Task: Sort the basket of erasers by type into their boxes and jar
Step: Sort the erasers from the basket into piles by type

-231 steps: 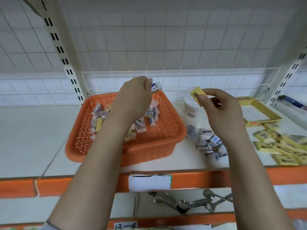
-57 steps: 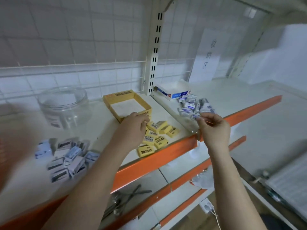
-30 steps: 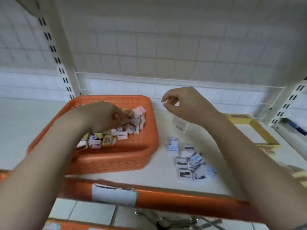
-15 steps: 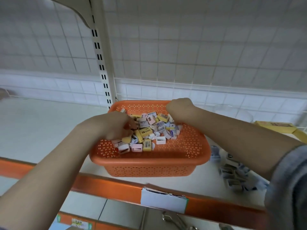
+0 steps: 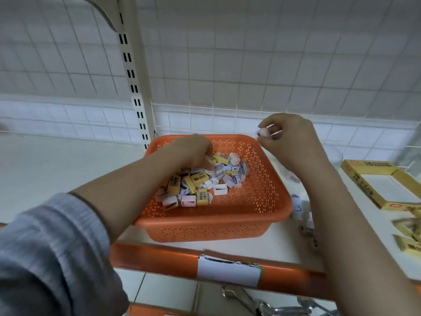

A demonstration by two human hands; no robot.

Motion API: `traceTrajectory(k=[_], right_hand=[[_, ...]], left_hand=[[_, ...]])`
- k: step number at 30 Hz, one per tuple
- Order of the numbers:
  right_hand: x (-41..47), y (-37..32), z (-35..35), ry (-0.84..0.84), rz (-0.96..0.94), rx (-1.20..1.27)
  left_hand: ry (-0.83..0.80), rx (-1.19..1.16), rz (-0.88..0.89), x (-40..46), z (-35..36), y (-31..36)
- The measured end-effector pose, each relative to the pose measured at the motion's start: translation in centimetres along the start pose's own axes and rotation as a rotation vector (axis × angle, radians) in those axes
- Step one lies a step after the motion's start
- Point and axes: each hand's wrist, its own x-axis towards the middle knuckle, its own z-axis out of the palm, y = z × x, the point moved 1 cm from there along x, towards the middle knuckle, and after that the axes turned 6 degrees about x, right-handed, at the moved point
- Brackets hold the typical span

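Note:
An orange perforated basket (image 5: 268, 208) sits on the white shelf, holding a heap of yellow and white-sleeved erasers (image 5: 200, 183). My left hand (image 5: 193, 151) reaches down into the heap, its fingertips curled among the erasers; whether it holds one is hidden. My right hand (image 5: 287, 135) is raised above the basket's back right corner and pinches a small pale pink eraser (image 5: 263, 132). An open yellow box (image 5: 373, 185) lies to the right. The clear jar (image 5: 335, 153) is mostly hidden behind my right forearm.
Loose white-sleeved erasers (image 5: 298, 206) lie on the shelf just right of the basket. Yellow erasers (image 5: 407, 236) are piled at the far right. The shelf's orange front edge (image 5: 159, 258) carries a white label. Metal tongs (image 5: 268, 306) lie on the shelf below.
My right hand has lifted out of the basket, up and to the right, now pinching a small pink eraser. My left hand stays in the heap. The view has shifted slightly left.

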Motion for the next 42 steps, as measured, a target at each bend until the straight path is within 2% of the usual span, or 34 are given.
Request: traceTrajectory(k=[5,8,11,13,17,21,26,29,34,36,42], right_hand=[[-4.3,2.4,-2.6,0.182,0.112,0.131],[-6.5,5.2,-3.8,0.250,0.179,0.097],[-8.9,9.0,-4.6,0.242,0.289,0.039],[-10.3,10.9,-4.9,0.214,0.371,0.059],[-12.0,12.6,-5.7,0.166,0.418,0.108],[-12.9,12.6,-7.7,0.266,0.371,0.171],[-12.7,11.8,-9.9,0.379,0.335,0.239],[-11.7,10.9,-10.2,0.352,0.293,0.259],[-8.6,8.0,-9.6,0.241,0.173,0.258],[-6.8,6.4,-8.8,0.137,0.121,0.258],[-0.1,2.0,-2.7,-0.284,-0.070,-0.026]], left_hand=[[0.031,0.067,0.032,-0.2,-1.8,2.0],[0.203,-0.021,0.099,-2.9,-3.9,5.0],[0.385,-0.195,0.223,-5.6,-4.0,9.2],[0.423,-0.281,0.295,-6.5,-3.2,12.0],[0.386,-0.392,0.382,-6.9,-1.5,16.6],[0.373,-0.393,0.402,-6.9,0.4,19.6],[0.246,-0.298,0.386,-6.2,3.1,21.8],[0.265,-0.340,0.353,-6.3,3.0,21.5],[0.584,-0.456,0.212,-8.2,-1.8,17.1],[0.631,-0.451,0.127,-8.1,-2.8,14.0],[0.266,-0.196,-0.106,-6.5,-2.2,4.5]])
